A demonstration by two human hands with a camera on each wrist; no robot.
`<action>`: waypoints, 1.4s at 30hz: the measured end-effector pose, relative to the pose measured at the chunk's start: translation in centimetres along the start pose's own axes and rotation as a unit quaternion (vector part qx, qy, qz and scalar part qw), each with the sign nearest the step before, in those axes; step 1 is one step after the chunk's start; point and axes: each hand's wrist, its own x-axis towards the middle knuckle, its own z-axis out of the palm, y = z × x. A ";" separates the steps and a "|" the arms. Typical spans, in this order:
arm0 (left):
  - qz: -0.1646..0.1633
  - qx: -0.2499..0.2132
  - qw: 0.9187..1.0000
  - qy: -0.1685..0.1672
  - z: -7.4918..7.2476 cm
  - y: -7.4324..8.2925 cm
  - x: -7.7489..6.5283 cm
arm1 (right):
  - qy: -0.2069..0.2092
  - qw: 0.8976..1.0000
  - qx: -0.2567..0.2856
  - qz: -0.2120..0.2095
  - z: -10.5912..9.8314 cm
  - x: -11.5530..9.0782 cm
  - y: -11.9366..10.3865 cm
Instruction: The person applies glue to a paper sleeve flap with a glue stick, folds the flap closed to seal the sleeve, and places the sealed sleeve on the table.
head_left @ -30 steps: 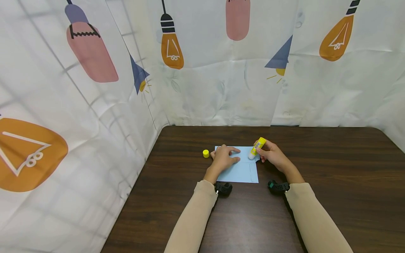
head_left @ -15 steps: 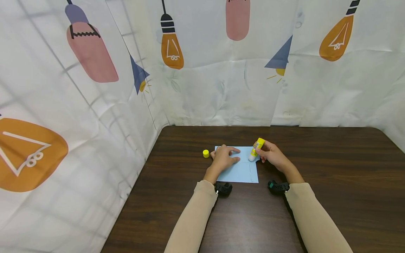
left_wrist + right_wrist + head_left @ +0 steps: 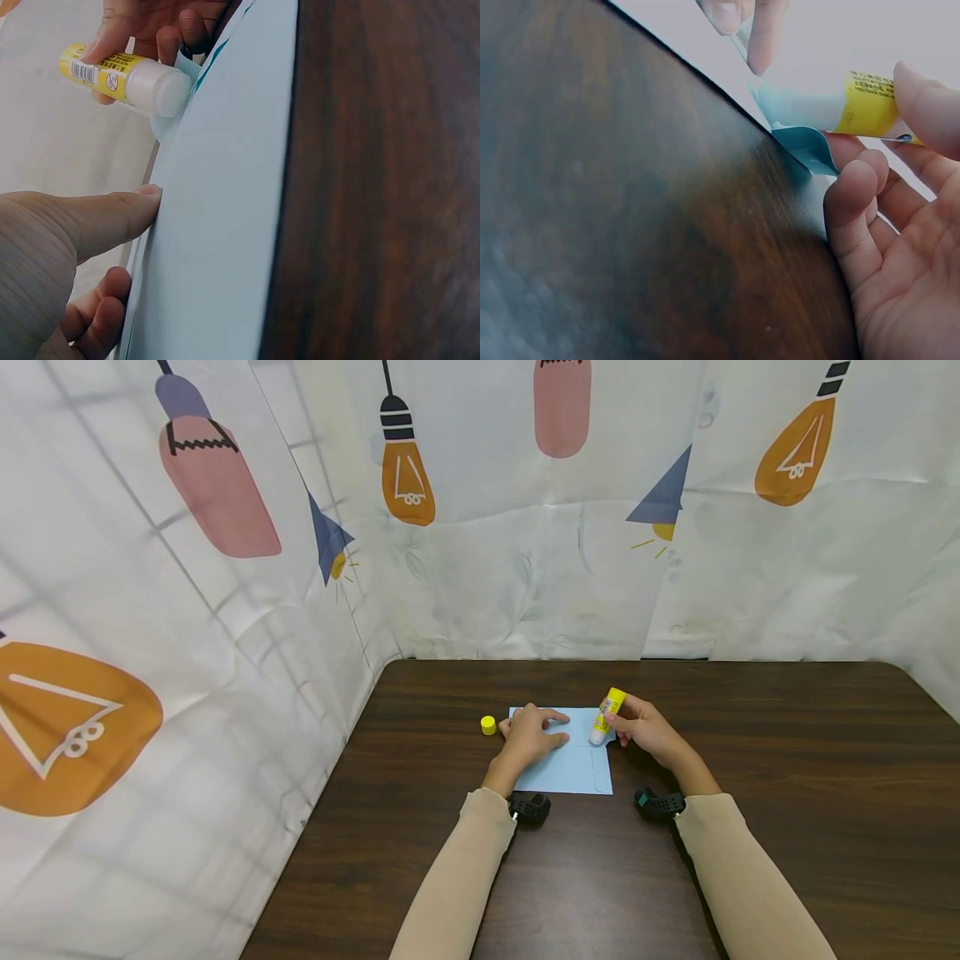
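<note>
A light blue folded paper (image 3: 566, 774), envelope-like with creased flaps, lies flat on the table. On its left part my left hand (image 3: 528, 739) presses, index finger and thumb spread apart. The thumb (image 3: 120, 214) lies straight on the paper in the left wrist view. My right hand (image 3: 648, 728) grips a yellow and white glue stick (image 3: 609, 708), tilted, its white end down at the paper's upper right edge. In the right wrist view, that end meets the paper beside a curled blue flap (image 3: 808, 146), and the lower fingers of my right hand are close by the flap.
A yellow cap (image 3: 488, 725) stands on the dark wooden table (image 3: 360, 860), just left of the paper. Patterned curtains (image 3: 480, 568) hang behind the table and along its left side. Each wrist bears a black camera band (image 3: 531, 807).
The glue stick in my right hand has slid slightly toward me along the paper's right edge and stands a little steeper. My left hand keeps its place on the paper.
</note>
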 end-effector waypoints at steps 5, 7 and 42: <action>0.000 -0.001 1.000 -0.001 0.0 0.0 0.0 | -0.001 1.000 0.003 0.002 0.0 0.0 0.0; 0.001 -0.001 1.000 -0.001 0.0 0.1 0.0 | 0.000 1.000 0.004 0.004 0.0 0.0 0.0; -0.003 -0.008 1.000 0.002 -0.1 0.3 -0.2 | 0.025 0.985 0.167 0.039 -0.7 -0.1 0.2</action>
